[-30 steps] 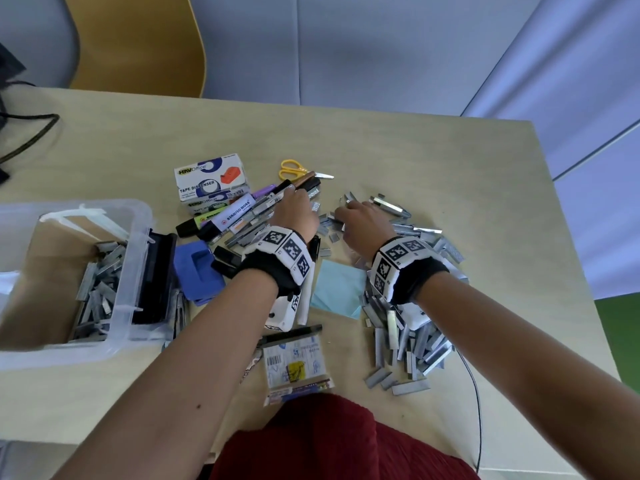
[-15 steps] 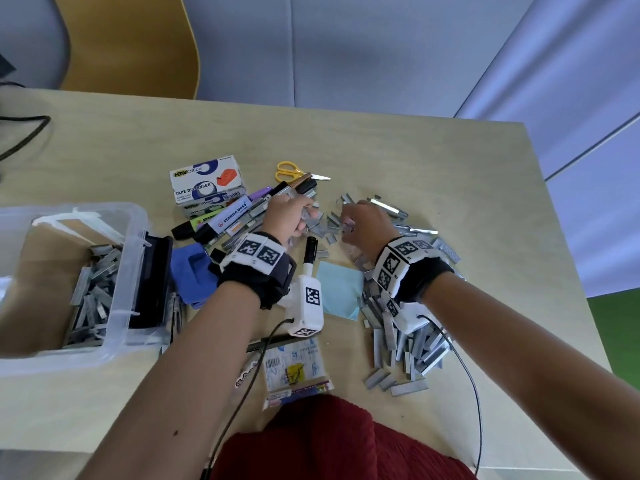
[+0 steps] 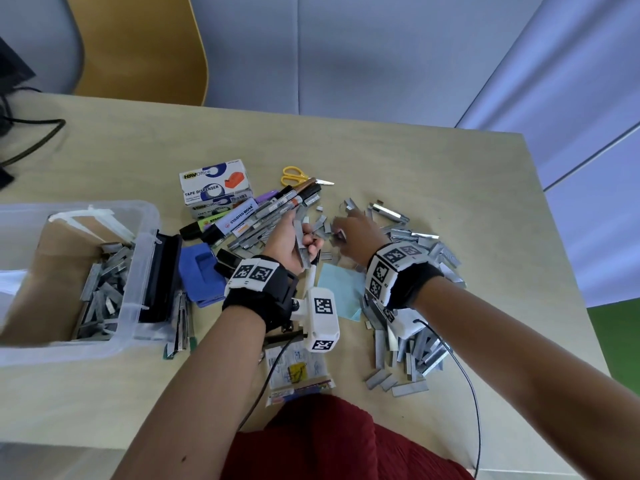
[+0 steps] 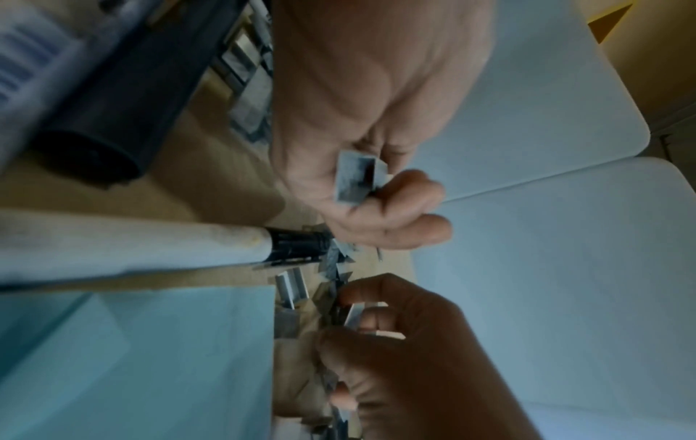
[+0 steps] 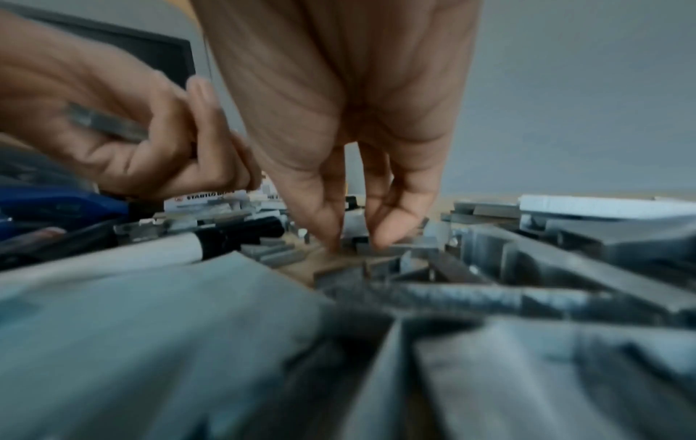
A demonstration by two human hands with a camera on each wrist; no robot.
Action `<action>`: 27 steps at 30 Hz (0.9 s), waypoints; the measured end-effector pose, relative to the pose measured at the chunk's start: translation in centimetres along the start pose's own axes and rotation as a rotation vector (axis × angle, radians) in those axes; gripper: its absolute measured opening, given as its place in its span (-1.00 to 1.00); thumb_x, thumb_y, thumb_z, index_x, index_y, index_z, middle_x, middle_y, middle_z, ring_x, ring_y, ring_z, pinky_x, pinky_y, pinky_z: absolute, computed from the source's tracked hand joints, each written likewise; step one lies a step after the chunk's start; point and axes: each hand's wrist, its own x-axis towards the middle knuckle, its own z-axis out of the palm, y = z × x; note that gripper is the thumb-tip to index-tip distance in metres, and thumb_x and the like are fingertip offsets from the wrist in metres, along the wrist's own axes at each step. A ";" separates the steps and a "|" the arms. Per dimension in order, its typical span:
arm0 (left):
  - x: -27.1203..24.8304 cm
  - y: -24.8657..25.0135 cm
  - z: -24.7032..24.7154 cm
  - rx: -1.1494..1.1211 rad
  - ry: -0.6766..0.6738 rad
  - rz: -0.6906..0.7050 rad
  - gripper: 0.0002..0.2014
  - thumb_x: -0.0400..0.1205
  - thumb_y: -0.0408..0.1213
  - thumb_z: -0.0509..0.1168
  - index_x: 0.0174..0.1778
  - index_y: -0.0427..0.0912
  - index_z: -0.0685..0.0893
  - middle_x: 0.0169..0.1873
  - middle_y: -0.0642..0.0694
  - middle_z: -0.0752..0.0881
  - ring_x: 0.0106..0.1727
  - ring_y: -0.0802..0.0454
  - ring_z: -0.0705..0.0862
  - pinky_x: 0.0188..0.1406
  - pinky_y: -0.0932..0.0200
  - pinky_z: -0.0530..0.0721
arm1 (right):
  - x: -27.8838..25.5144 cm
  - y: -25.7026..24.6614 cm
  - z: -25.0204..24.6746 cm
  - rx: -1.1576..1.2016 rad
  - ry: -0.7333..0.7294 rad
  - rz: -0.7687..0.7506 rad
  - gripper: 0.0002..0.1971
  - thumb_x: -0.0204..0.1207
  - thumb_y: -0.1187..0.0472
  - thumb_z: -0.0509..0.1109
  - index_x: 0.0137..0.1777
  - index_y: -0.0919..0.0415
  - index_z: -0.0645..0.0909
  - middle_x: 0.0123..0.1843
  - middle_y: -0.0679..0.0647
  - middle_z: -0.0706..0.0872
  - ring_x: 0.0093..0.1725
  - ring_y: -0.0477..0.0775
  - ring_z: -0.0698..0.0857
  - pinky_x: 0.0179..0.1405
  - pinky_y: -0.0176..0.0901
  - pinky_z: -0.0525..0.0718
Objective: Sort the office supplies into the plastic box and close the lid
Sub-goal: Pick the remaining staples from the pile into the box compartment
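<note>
The clear plastic box (image 3: 147, 220) stands open at the left, with staple strips (image 3: 104, 289) lying inside. A big heap of loose staple strips (image 3: 408, 337) covers the table at the centre right. My left hand (image 3: 299, 242) is raised a little above the table, fingers curled round a few staple strips (image 4: 354, 178). Just to its right, my right hand (image 3: 348, 228) reaches down into the heap. Its thumb and fingertips (image 5: 380, 238) pinch a short staple strip (image 4: 356, 315) at the table surface.
Behind the hands lie markers (image 3: 242, 216), a tape dispenser carton (image 3: 214, 181) and yellow scissors (image 3: 293, 174). A black stapler (image 3: 162, 278) and a blue block (image 3: 201, 271) sit beside the box. Blue sticky notes (image 3: 341, 289), a white marker (image 3: 311, 277) and a printed packet (image 3: 298, 368) lie nearer me.
My left hand has lifted off the markers and turned, now holding staple strips upright. My right hand has shifted slightly right and forward into the staples.
</note>
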 end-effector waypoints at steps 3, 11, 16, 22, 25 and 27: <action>-0.1 0.1 -0.3 -0.051 0.016 0.012 -0.51 0.75 0.04 -0.08 -0.43 -0.16 0.35 -0.81 -0.01 0.40 -0.75 0.09 0.52 -0.81 0.50 0.33 | -0.3 -0.3 0.2 -0.015 0.018 0.006 -0.79 0.47 0.46 0.23 0.04 0.34 0.62 0.18 0.30 0.53 0.12 0.33 0.61 0.03 -0.02 0.58; -0.3 -0.9 -1.0 -0.186 0.046 0.071 -0.48 0.76 0.00 -0.07 -0.37 -0.29 0.44 -0.71 -0.15 0.53 -0.62 -0.06 0.70 -0.76 0.44 0.50 | -1.5 0.6 -1.5 0.216 0.053 0.100 -0.91 0.38 0.45 0.39 -0.23 0.27 0.61 -0.22 0.10 0.58 -0.04 0.16 0.64 -0.16 -0.18 0.56; -0.1 -1.8 -0.3 -0.254 -0.006 0.035 -0.48 0.77 0.00 -0.13 -0.30 -0.32 0.45 -0.48 -0.28 0.58 -0.55 -0.11 0.68 -0.69 0.29 0.61 | -3.1 -2.2 -3.5 0.373 0.165 -0.036 -0.92 0.33 0.44 0.39 -0.21 0.32 0.66 -0.34 0.01 0.54 -0.24 0.01 0.49 -0.37 -0.29 0.40; -0.5 -2.1 0.1 -0.195 -0.089 -0.026 -0.65 0.76 -0.14 -0.05 -0.25 -0.17 0.50 -0.55 -0.08 0.60 -0.58 0.09 0.60 -0.65 0.38 0.53 | -4.2 -5.0 -4.1 0.282 0.053 -0.203 -0.87 0.44 0.38 0.36 -0.07 0.30 0.72 -0.20 0.04 0.64 -0.30 -0.11 0.55 -0.29 -0.36 0.51; -0.5 -1.7 -0.3 -0.194 -0.016 -0.056 -0.63 0.72 -0.09 0.09 -0.34 -0.21 0.51 -0.59 -0.08 0.60 -0.65 0.09 0.59 -0.68 0.41 0.55 | -3.9 -4.9 -4.7 0.353 0.129 -0.182 -0.80 0.48 0.32 0.37 0.03 0.21 0.77 -0.27 -0.16 0.54 -0.31 -0.21 0.55 -0.24 -0.38 0.49; -0.5 -1.5 -0.9 -0.164 -0.005 -0.080 -0.59 0.72 -0.05 0.06 -0.38 -0.20 0.46 -0.66 -0.06 0.52 -0.75 0.12 0.48 -0.78 0.47 0.40 | -3.2 -4.3 -5.1 0.365 0.208 -0.146 -0.77 0.48 0.32 0.37 0.08 0.17 0.75 -0.26 -0.16 0.52 -0.16 -0.12 0.53 -0.13 -0.37 0.42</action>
